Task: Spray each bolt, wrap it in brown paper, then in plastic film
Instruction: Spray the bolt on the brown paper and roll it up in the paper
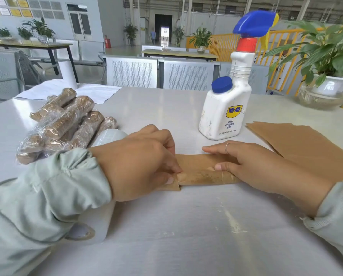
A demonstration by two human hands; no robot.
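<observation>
A roll of brown paper (pixel 203 172) lies across the table in front of me; the bolt inside it is hidden. My left hand (pixel 138 166) pinches the folded left end of the paper. My right hand (pixel 252 166) lies over the right part of the roll, fingers extended on top and thumb against its near side. A white WD-40 spray bottle (pixel 226 112) with a blue trigger stands just behind. Under my left forearm lies a roll of plastic film (pixel 109 138). Loose brown paper sheets (pixel 298 142) lie to the right.
Several bolts wrapped in paper and film (pixel 65 124) are piled at the left. A white sheet (pixel 71 90) lies at the far left corner. A potted plant in a glass bowl (pixel 325 90) stands at the far right. The table (pixel 186 226) carries white smears near me.
</observation>
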